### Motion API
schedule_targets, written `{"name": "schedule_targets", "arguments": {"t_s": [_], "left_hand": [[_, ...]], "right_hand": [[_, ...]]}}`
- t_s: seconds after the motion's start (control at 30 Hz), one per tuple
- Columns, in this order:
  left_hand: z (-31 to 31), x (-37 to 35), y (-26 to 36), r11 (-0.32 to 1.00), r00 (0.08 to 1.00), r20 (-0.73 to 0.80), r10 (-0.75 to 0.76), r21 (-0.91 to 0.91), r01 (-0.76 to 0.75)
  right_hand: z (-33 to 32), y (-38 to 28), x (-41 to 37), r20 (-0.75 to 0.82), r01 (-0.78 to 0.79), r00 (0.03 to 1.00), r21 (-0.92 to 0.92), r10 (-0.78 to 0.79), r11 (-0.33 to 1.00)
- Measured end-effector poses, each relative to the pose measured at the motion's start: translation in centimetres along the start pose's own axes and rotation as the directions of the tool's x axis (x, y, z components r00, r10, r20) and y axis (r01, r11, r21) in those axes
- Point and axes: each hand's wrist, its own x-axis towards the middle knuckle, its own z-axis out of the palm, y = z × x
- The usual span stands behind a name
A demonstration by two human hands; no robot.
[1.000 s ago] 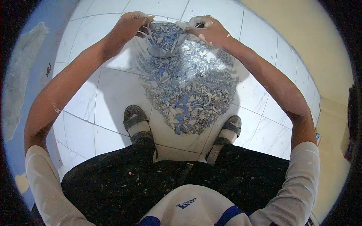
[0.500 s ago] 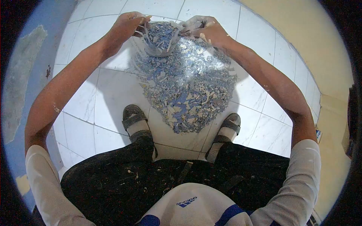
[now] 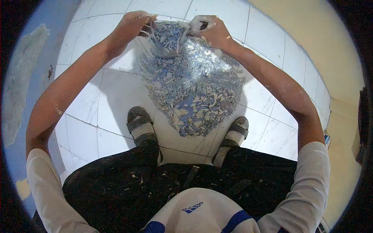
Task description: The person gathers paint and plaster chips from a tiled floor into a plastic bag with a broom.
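Hands still at the bag, right one more curled

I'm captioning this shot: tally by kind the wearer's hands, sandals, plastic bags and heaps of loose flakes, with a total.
Hands: 2 (left hand, right hand)
Sandals: 2 (left sandal, right sandal)
Plastic bag: 1
Flake heap: 1
Total: 6
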Motion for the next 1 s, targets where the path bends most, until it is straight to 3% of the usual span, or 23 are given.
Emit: {"name": "schedule_targets", "arguments": {"t_s": [0.13,0.23,0.33,0.43,0.53,0.63,0.73,0.83,0.9,0.97,1.0], "left_hand": [[0.0,0.0,0.0,0.999,1.000,-0.003,-0.029,0.021,0.029],[-0.1,0.0,-0.1,1.000,1.000,-0.002,-0.017,0.015,0.017],[0.2,-0.2,0.1,0.999,1.000,-0.026,-0.012,0.031,0.012],[0.5,0.0,0.4,0.998,0.998,-0.036,-0.044,0.043,0.046],[0.4,0.1,0.2,0.998,0.999,-0.016,-0.042,0.048,0.043],[0.2,-0.1,0.2,0.998,0.999,-0.012,-0.029,0.047,0.030],[0.1,-0.1,0.1,0.998,1.000,-0.013,-0.028,0.055,0.029],[0.1,-0.2,0.0,0.998,1.000,-0.019,-0.017,0.052,0.018],[0.0,-0.2,-0.1,0.999,1.000,-0.003,0.002,0.033,-0.002],[0.0,0.0,0.0,1.000,1.000,0.002,-0.010,0.024,0.010],[0.0,0.0,0.0,1.000,1.000,0.003,-0.017,0.018,0.017]], "right_hand": [[-0.5,0.8,-0.7,-0.032,-0.055,0.998,0.024,0.056,0.998],[0.7,2.8,-0.7,0.018,-0.184,0.983,0.125,0.183,0.975],[-1.8,-1.5,-1.6,0.376,-0.493,0.842,0.248,0.386,0.834],[-0.8,-0.4,-1.6,0.369,-0.202,0.910,-0.006,0.189,0.979],[-0.4,-1.8,-2.1,0.297,-0.421,0.891,0.248,0.345,0.873],[-0.1,0.0,-1.1,0.403,-0.291,0.890,0.139,0.214,0.947],[-1.0,-1.7,-1.1,0.355,-0.360,0.887,0.130,0.296,0.924],[-1.0,-1.0,-0.7,0.286,-0.099,0.950,-0.091,0.121,0.991],[0.3,1.0,-0.6,0.236,0.164,0.967,-0.300,-0.093,0.940],[0.8,1.9,-0.4,0.232,0.108,0.971,-0.233,-0.053,0.966],[0.7,1.5,-0.3,0.268,-0.105,0.957,-0.048,0.114,0.993]]}}
